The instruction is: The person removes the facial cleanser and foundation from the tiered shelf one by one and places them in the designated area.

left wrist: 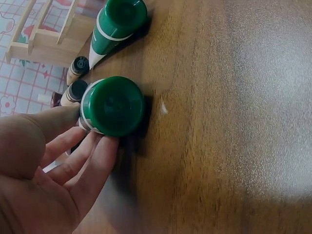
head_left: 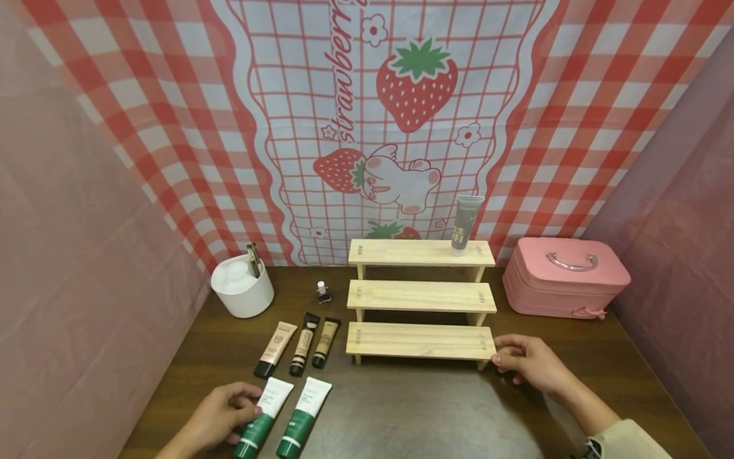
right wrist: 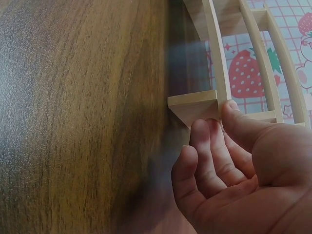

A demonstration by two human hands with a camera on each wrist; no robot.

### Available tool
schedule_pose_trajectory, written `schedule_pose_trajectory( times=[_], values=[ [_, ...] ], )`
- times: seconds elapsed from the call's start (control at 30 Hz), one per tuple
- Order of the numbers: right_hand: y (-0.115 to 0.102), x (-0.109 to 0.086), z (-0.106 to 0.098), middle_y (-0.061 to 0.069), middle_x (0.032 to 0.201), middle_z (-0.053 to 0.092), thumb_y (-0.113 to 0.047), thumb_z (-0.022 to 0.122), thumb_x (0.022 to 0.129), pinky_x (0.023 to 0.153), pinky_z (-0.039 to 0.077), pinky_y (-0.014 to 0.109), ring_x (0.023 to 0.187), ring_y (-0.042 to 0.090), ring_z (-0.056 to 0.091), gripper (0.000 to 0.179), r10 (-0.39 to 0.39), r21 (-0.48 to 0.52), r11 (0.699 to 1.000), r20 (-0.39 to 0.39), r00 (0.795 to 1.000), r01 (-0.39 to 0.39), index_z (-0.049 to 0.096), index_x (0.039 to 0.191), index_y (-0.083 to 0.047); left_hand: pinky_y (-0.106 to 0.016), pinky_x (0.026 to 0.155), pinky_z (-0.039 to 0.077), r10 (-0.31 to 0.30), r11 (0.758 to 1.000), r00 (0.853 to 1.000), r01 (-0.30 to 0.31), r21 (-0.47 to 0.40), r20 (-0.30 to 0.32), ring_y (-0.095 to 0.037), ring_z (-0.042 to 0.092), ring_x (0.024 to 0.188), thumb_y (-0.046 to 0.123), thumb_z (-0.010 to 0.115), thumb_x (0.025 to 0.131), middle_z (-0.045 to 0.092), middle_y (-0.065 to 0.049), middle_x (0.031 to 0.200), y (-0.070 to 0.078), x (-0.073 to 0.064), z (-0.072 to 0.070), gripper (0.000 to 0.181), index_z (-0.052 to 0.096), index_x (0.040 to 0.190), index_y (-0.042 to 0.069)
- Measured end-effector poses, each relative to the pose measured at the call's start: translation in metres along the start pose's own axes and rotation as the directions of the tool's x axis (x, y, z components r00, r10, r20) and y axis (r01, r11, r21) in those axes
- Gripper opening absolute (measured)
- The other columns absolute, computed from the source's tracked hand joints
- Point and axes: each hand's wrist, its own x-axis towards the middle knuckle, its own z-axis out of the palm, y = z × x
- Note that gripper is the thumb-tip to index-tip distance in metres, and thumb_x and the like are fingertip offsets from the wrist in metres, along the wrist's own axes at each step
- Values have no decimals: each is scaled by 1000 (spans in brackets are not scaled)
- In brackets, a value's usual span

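Note:
My left hand [head_left: 218, 411] pinches a white and green squeeze tube [head_left: 255, 430] between thumb and fingers. In the left wrist view its round green cap [left wrist: 117, 106] faces the camera. A matching green and white tube [head_left: 304, 417] lies just to its right on the table. At the right end of a three-step wooden display rack [head_left: 418, 341], my right hand [head_left: 533, 363] grips the lowest board, thumb on top and fingers under the edge, as the right wrist view shows. One grey tube [head_left: 466, 223] stands upright on the top step, toward the right.
Behind the green tubes lie three small makeup tubes, a pink one [head_left: 277, 347], a beige one [head_left: 304, 344] and a tan one [head_left: 327, 341]. A small bottle [head_left: 323, 292] and a white round holder with brushes [head_left: 243, 296] stand back left. A pink case [head_left: 564, 280] sits right of the rack.

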Motion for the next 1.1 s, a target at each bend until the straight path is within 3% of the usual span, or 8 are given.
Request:
schedule_pose_trajectory(
  times=[0.17, 0.27, 0.37, 0.43, 0.6, 0.77, 0.9, 1.1],
  values=[
    [-2, -1, 0, 20, 104, 74, -16, 73, 96, 60, 58, 35, 83, 17, 70, 52, 9, 2, 1000, -5, 1000, -9, 54, 133, 14, -40, 51, 59, 1, 1000, 1000, -1, 18, 17, -21, 65, 73, 13, 74, 93, 68, -7, 88, 2, 2, -1, 35, 65, 122, -5],
    [-3, 0, 0, 21, 105, 74, -17, 74, 95, 60, 59, 36, 83, 18, 70, 53, 9, 2, 1000, -5, 1000, -9, 54, 133, 13, -36, 52, 58, 15, 994, 1000, -13, 107, -16, -20, 65, 71, 17, 75, 93, 70, -5, 87, 10, 4, -3, 29, 69, 115, -2],
    [-4, 1, 0, 20, 104, 74, -17, 75, 95, 59, 58, 36, 82, 18, 70, 53, 7, -3, 1000, -9, 1000, -7, 54, 133, 13, -31, 59, 56, 74, 961, 991, -41, 274, -111, -16, 67, 73, 21, 76, 93, 73, -1, 88, 24, 10, -7, 24, 72, 109, 4],
    [-4, 2, 0, 19, 102, 74, -16, 74, 95, 59, 58, 36, 81, 18, 70, 53, 9, -5, 1000, -11, 1000, -9, 54, 133, 14, -29, 65, 54, 143, 924, 973, -66, 377, -181, -11, 67, 77, 23, 76, 93, 75, 1, 89, 36, 17, -9, 21, 74, 106, 7],
    [-5, 2, 1, 18, 100, 74, -14, 73, 96, 57, 58, 36, 80, 18, 69, 50, 13, -5, 1000, -13, 1000, -13, 55, 132, 14, -28, 68, 53, 332, 871, 903, -182, 457, -274, -9, 65, 78, 21, 74, 95, 75, 2, 89, 80, 43, -4, 18, 75, 108, 9],
    [-5, 1, -1, 19, 100, 74, -12, 72, 96, 57, 57, 36, 79, 18, 69, 47, 12, 1, 1000, -11, 1000, -12, 54, 131, 15, -31, 71, 53, 479, 812, 859, -355, 463, -182, -10, 63, 79, 24, 71, 97, 73, 2, 92, 139, 81, 16, 19, 74, 110, 11],
    [-3, 1, -1, 18, 100, 74, -12, 72, 96, 57, 57, 36, 79, 18, 69, 48, 16, -3, 1000, -9, 1000, -16, 54, 131, 15, -35, 74, 54, 533, 774, 840, -437, 457, -99, -13, 64, 83, 30, 68, 99, 73, 2, 96, 190, 113, 36, 24, 72, 116, 14],
    [-2, 1, 1, 18, 99, 74, -12, 72, 96, 56, 57, 35, 79, 20, 70, 47, 13, 9, 1000, -3, 1000, -13, 55, 130, 15, -39, 78, 58, 545, 788, 838, -507, 348, -14, -20, 67, 100, 34, 67, 100, 71, -2, 111, 258, 147, 72, 38, 65, 132, 14]
  ],
)
